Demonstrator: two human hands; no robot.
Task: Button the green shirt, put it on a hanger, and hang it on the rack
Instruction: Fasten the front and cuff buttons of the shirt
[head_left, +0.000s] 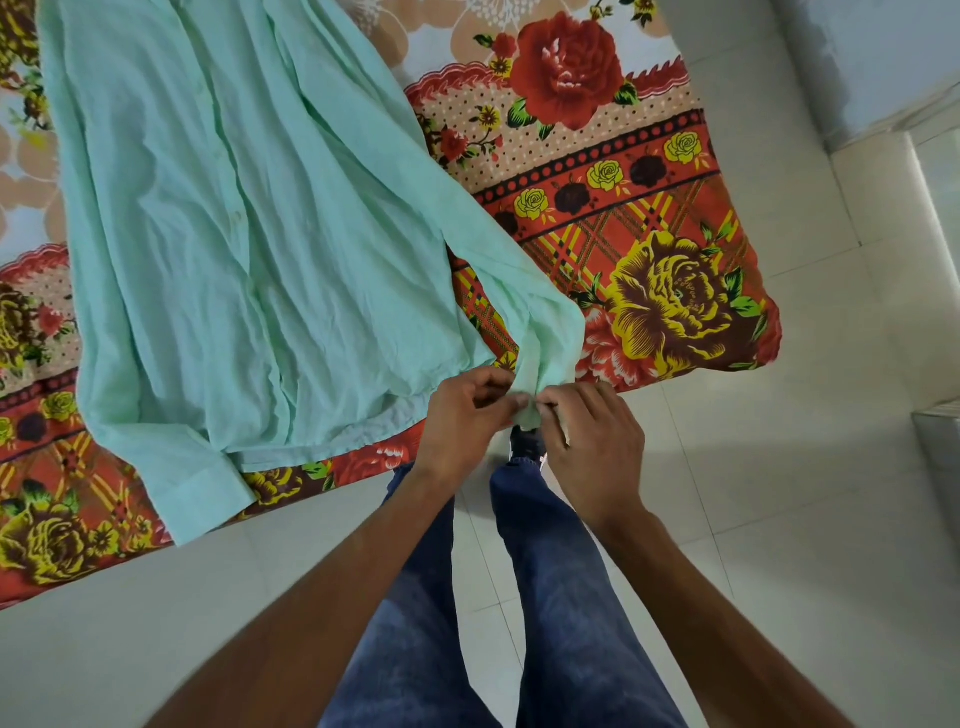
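Nearest, we note two legs (545, 597) in blue denim above pale, glossy floor tiles (779, 493). Just beyond, the left hand (467, 418) and right hand (597, 449) meet, fingers of both pinching one soft cuff (530, 402). The one green shirt (234, 234), thin and creased, lies flat toward 11 o'clock on a floral bedsheet (623, 218). Its second cuff (208, 483) rests at 8 o'clock.

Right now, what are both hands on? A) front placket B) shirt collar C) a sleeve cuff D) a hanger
C: the left hand and right hand both pinch the sleeve cuff of the green shirt at the bedsheet's near edge.
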